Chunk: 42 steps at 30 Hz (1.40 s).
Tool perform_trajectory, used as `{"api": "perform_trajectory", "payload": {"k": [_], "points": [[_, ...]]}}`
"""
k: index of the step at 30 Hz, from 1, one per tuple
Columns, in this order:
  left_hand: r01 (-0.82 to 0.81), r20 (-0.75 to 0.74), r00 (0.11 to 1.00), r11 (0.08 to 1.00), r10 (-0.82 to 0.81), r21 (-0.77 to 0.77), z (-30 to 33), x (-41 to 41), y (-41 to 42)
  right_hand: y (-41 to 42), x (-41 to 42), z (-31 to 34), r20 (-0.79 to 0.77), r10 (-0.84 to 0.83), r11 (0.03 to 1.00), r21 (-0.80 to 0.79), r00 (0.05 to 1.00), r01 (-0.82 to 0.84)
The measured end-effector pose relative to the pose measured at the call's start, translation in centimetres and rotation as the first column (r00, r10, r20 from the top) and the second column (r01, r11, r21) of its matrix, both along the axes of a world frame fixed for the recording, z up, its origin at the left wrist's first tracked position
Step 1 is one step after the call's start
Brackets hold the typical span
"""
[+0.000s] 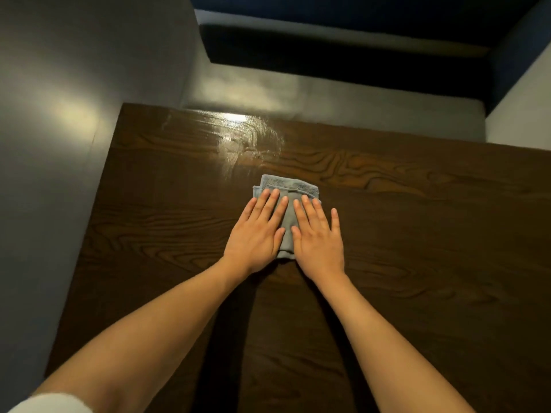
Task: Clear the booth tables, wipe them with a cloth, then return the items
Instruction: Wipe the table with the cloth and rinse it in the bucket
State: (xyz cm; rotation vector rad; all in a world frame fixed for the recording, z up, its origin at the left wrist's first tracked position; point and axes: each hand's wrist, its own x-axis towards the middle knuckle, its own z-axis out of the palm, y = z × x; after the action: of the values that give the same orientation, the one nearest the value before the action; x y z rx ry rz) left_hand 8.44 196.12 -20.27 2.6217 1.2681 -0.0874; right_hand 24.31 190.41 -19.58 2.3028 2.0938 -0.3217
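Dark wood bench: we press a folded grey cloth near its middle, left hand and right hand flat, fingers straight; sheen beyond, possibly damp; padded seat behind

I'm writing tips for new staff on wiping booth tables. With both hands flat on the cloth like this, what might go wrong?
1. The left hand and right hand only press the folded cloth flat, with no grip, so it may bunch or slide out.
2. Smeary streaks shine near the table's far edge; more passes could leave similar marks.
3. The small folded cloth covers little wood, so patches may be missed.
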Motion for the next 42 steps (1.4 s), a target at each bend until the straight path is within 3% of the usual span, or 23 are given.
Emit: {"api": "perform_trajectory", "payload": {"k": [9, 16, 28, 42], "points": [[-0.042, 0.037, 0.998, 0.999, 0.041, 0.030, -0.6, 5.3, 12.3, 12.5, 4.7, -0.5, 0.058, 0.010, 1.000, 0.012, 0.998, -0.010], [-0.061, 0.042, 0.997, 0.997, 0.059, 0.051, -0.6, 9.8, 16.0, 16.2, 9.0, -0.5, 0.081, -0.004, 1.000, 0.016, 0.997, 0.003], [-0.049, 0.039, 0.998, 0.999, 0.048, 0.022, -0.5, 14.7, 12.2, 12.0, 13.0, -0.4, 0.058, -0.068, 0.998, 0.002, 0.996, 0.068], [-0.070, 0.033, 0.997, 0.997, 0.071, -0.008, -0.3, 11.0, 0.3, 0.7, 11.0, -0.1, 0.010, 0.034, 0.998, -0.047, 0.999, -0.033]]}}
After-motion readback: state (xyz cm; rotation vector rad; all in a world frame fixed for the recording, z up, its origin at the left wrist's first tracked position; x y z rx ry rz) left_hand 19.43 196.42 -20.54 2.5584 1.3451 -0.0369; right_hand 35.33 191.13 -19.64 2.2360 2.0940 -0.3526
